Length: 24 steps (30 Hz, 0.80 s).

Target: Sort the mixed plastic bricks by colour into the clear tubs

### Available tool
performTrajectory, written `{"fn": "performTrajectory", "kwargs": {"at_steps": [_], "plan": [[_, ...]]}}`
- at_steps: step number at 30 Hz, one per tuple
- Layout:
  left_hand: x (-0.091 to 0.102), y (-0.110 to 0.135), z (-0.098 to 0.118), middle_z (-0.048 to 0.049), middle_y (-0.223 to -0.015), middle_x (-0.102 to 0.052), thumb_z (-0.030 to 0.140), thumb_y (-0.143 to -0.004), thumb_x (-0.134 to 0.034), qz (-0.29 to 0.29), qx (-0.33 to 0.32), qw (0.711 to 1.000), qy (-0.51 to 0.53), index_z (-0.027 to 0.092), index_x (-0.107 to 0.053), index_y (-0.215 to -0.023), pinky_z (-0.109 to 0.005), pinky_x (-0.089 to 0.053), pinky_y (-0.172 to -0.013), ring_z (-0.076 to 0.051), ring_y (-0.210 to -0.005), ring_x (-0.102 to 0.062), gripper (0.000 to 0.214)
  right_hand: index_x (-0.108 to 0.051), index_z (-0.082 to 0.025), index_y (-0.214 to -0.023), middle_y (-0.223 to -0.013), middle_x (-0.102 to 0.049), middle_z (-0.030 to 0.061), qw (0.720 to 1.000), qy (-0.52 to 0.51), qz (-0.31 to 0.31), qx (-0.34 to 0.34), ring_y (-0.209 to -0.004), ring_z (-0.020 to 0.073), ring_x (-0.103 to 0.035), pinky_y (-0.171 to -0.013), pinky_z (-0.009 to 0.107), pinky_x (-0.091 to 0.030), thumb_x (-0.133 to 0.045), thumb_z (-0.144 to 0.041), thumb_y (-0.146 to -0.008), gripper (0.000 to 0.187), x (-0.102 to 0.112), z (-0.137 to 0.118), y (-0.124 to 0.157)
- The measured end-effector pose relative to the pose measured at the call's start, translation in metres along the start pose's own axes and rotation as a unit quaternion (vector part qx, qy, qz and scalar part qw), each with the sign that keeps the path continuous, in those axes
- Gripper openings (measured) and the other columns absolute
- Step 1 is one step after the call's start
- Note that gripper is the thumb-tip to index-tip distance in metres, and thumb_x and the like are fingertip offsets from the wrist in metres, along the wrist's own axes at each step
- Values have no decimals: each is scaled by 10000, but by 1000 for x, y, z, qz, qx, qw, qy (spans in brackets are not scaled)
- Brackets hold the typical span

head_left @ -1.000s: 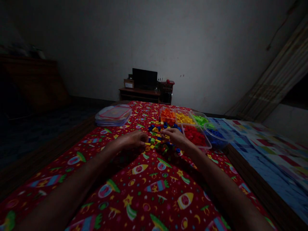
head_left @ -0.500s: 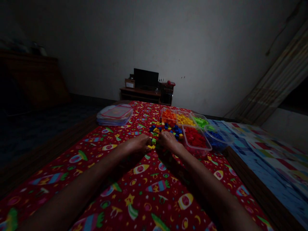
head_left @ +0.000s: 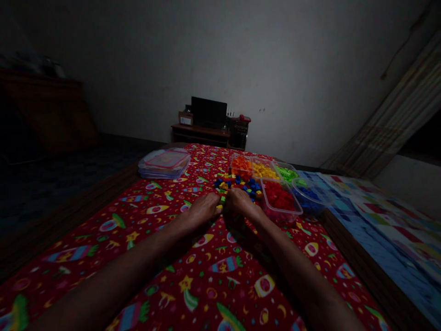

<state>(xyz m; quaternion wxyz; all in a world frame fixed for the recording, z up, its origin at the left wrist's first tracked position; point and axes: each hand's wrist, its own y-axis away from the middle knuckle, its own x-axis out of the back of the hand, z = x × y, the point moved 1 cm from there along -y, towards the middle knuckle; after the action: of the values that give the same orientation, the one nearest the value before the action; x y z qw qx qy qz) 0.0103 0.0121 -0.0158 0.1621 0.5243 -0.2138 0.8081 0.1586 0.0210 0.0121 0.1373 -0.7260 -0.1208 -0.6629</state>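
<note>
My left hand [head_left: 203,210] and my right hand [head_left: 239,201] lie palm down, almost meeting, on a red rocket-print cloth [head_left: 165,202]. Between the fingertips show a small yellow brick [head_left: 219,208] and a green brick [head_left: 223,199], and the fingers hide whatever else is under them. Just beyond my right hand spreads a loose pile of small plastic bricks [head_left: 237,184] in blue, yellow, orange and red. A clear tub of red bricks [head_left: 279,196] stands close to the right of my right hand.
Clear tubs of orange bricks [head_left: 241,168], yellow bricks [head_left: 263,171], green bricks [head_left: 286,174] and blue bricks [head_left: 310,197] line the far right. A stack of clear lids [head_left: 164,163] lies far left. A wooden edge [head_left: 358,248] borders the cloth on the right.
My hands have drawn closer together at the middle. The loose bricks that lay around and in front of them no longer show there, and only a few remain between the fingertips.
</note>
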Motion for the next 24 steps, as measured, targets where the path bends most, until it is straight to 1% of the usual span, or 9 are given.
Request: {"fn": "performTrajectory", "kwargs": {"at_steps": [4, 9, 11, 13, 15, 17, 20, 22, 24], "plan": [[2, -3, -5, -32, -662, -559, 252, -763, -510, 7, -11, 999, -47, 173, -597, -738, -254, -337, -539, -157, -602, -507, 121, -687, -101, -772, -702, -646, 85, 998, -54, -8, -7, -620, 138, -547, -524, 223, -295, -523, -221, -787, 204, 10, 6, 6], [12, -9, -19, 14, -533, -469, 272, -752, -499, -14, 2, 1000, -18, 160, -566, -634, -240, -255, -488, -120, -529, -437, 176, -655, -98, -682, -582, -562, 37, 994, -85, 59, -18, -512, 88, -416, -490, 235, -210, -462, -249, -824, 283, 17, 11, 7], [15, -11, -25, 16, -528, -475, 273, -736, -505, -9, 11, 1000, -17, 155, -566, -618, -241, -248, -489, -117, -524, -436, 178, -653, -97, -696, -584, -559, 35, 995, -71, 64, 15, -503, 82, -385, -493, 243, -198, -448, -259, -842, 299, 14, 8, 7], [16, -12, -31, 18, -513, -478, 274, -721, -497, -11, 27, 1000, -12, 152, -572, -610, -240, -240, -482, -117, -514, -440, 181, -658, -97, -737, -612, -580, 41, 994, -45, 51, 80, -511, 81, -380, -503, 246, -201, -457, -257, -850, 281, 9, 1, 8], [17, -13, -33, 18, -492, -480, 272, -708, -486, -33, 44, 999, 0, 150, -579, -604, -236, -232, -470, -116, -501, -445, 186, -664, -109, -776, -653, -608, 53, 989, -13, 34, 144, -531, 87, -404, -517, 248, -209, -479, -267, -855, 257, 3, -5, 8], [17, -14, -35, 15, -487, -490, 281, -703, -483, -45, 52, 998, 4, 149, -586, -599, -234, -230, -465, -115, -493, -445, 197, -668, -124, -798, -697, -631, 71, 986, 17, 36, 162, -566, 104, -453, -533, 252, -221, -476, -298, -873, 269, -1, -7, 9], [16, -15, -37, 11, -489, -498, 321, -714, -487, -34, 56, 998, -6, 151, -583, -582, -235, -223, -463, -114, -488, -440, 236, -672, -131, -848, -776, -655, 106, 990, 55, 74, 104, -656, 140, -529, -567, 258, -248, -445, -293, -899, 283, -1, 1, 8], [15, -15, -39, 11, -488, -496, 340, -719, -492, -24, 60, 998, -9, 155, -578, -571, -236, -218, -460, -113, -482, -441, 253, -672, -130, -883, -806, -663, 118, 992, 69, 92, 47, -688, 155, -556, -578, 260, -256, -432, -256, -903, 272, 3, 9, 9], [14, -16, -41, 13, -491, -502, 341, -713, -501, -19, 60, 998, -4, 156, -584, -573, -233, -228, -462, -111, -479, -448, 246, -669, -131, -917, -821, -669, 119, 992, 69, 103, 17, -701, 162, -570, -581, 261, -259, -425, -244, -905, 269, 6, 15, 10]]}}
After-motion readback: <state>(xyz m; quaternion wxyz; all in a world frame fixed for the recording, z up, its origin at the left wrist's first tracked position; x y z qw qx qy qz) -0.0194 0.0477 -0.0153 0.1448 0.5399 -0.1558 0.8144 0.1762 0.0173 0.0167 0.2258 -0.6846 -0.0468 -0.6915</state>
